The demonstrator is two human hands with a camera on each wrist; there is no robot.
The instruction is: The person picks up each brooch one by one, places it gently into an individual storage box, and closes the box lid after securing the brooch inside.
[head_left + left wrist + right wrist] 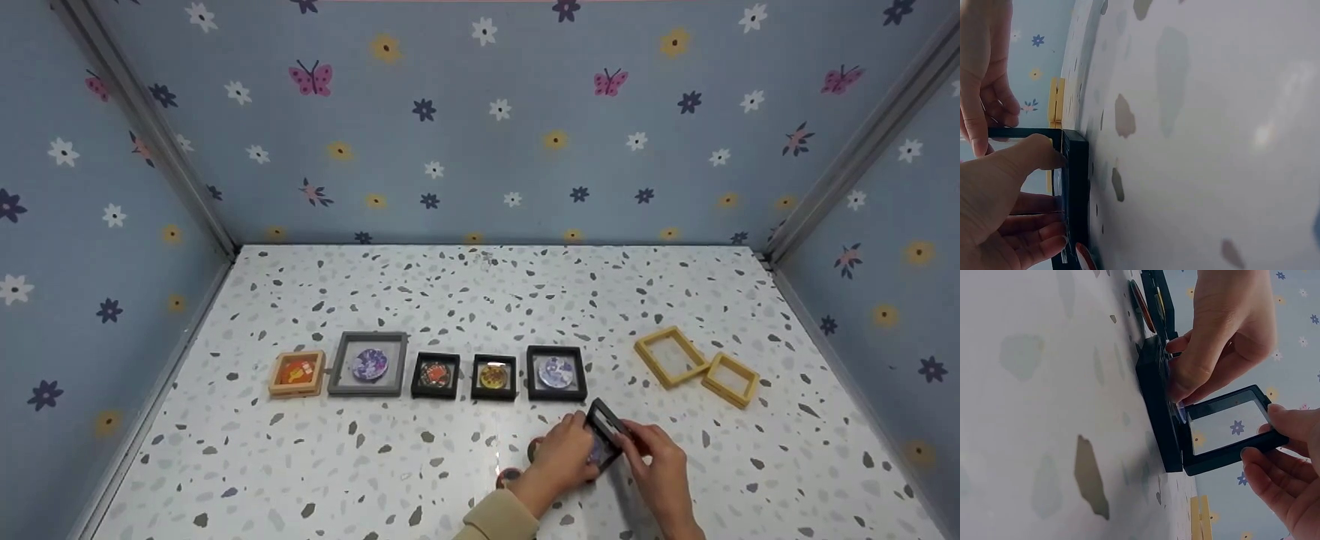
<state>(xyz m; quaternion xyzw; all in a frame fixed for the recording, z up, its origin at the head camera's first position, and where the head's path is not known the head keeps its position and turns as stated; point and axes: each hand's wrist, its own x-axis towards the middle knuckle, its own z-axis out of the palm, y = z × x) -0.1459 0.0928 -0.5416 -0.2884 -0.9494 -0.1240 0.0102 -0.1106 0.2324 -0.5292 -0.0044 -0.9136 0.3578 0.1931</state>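
Note:
A black square display frame point(609, 450) stands hinged open on the table between both hands. My left hand point(564, 454) reaches into its lower half, thumb and fingers pinching a round purple badge point(1181, 413) against the clear film; the hand covers most of the badge. With thumb and fingers, my right hand point(660, 465) grips the outer edge of the raised half point(1230, 428), whose clear window shows in the right wrist view. Close to the left hand lie two round badges, one reddish-rimmed point(510, 475) and one dark point(534, 448), partly hidden.
Across the table runs a row of frames with round badges: orange point(298, 373), grey point(367, 364), then black ones point(435, 375), point(493, 377), point(556, 373). Two yellow frames point(671, 356), point(730, 379) touch at the right. Flower-patterned panels point(480, 127) enclose the table.

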